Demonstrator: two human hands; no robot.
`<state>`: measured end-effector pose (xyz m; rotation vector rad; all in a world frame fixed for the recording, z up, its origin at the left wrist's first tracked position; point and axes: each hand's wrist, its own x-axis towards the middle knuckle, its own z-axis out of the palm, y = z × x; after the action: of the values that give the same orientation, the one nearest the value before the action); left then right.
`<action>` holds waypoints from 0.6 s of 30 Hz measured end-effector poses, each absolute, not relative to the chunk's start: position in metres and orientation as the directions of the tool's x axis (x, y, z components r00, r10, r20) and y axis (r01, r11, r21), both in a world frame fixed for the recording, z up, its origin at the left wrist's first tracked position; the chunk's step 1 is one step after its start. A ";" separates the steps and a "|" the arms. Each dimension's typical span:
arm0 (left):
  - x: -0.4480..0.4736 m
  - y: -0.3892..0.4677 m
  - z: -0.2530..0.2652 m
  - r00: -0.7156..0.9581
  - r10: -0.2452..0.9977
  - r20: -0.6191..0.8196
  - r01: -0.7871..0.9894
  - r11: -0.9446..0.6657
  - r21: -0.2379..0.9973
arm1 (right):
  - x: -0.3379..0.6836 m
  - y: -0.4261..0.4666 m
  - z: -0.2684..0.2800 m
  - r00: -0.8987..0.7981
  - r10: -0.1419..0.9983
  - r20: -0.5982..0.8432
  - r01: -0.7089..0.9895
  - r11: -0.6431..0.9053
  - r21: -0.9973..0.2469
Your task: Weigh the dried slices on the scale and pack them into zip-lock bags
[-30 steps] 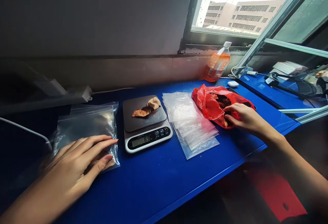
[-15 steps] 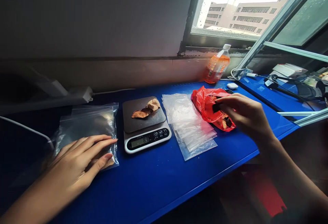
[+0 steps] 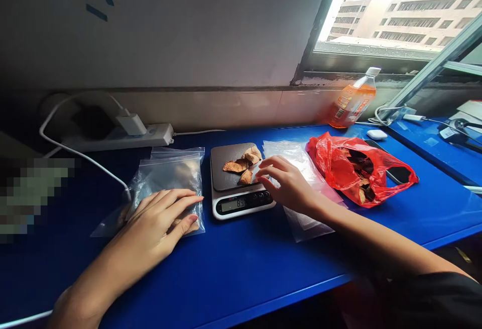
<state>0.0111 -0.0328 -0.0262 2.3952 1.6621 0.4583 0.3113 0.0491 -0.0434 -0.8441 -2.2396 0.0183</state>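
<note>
My left hand (image 3: pixel 161 218) lies flat on a stack of clear zip bags (image 3: pixel 169 173), fingers stretched out; pale pieces show inside the bags. A digital kitchen scale (image 3: pixel 222 181) stands between my hands, its display reading about 8.9. On its dark plate rest several dried brown slices (image 3: pixel 235 166). My right hand (image 3: pixel 286 181) hovers at the plate's right edge, fingers curved and apart with nothing seen in them. Beneath it, flat clear plastic bags (image 3: pixel 301 221) are partly covered. A red plastic bag (image 3: pixel 331 168) farther right gapes, showing dark and brown dried pieces (image 3: pixel 361 168).
An orange drink bottle (image 3: pixel 354 98) stands by the window. A white case (image 3: pixel 376 134) and a dark phone (image 3: pixel 399 174), partly under the red bag, lie nearby. At the back left is a power strip (image 3: pixel 156 135) with a white cable (image 3: pixel 90 160) crossing the blue table (image 3: pixel 226 268).
My right hand has moved left from the red bag to the scale. Another brown piece now lies on the plate. My left hand stays on the zip bags, and the view has shifted left.
</note>
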 end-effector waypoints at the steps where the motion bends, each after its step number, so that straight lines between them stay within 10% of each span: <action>1: 0.010 -0.033 -0.027 0.326 0.935 0.142 0.877 -0.355 0.323 | 0.314 0.047 -0.041 -0.512 0.573 0.640 0.575 0.782 -0.239; 7: 0.013 -0.032 -0.027 0.317 0.939 0.130 0.887 -0.342 0.309 | 0.337 0.052 -0.013 -0.385 0.617 0.686 0.687 0.688 -0.233; 18: 0.020 -0.018 0.002 0.304 0.932 0.199 0.912 -0.345 0.220 | 0.374 0.151 -0.043 -0.568 0.815 0.114 0.816 0.576 -0.053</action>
<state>0.0203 -0.0177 0.0020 2.4832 1.7582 0.4503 0.3743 0.1512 -0.0429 -1.3909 -2.6754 -0.0079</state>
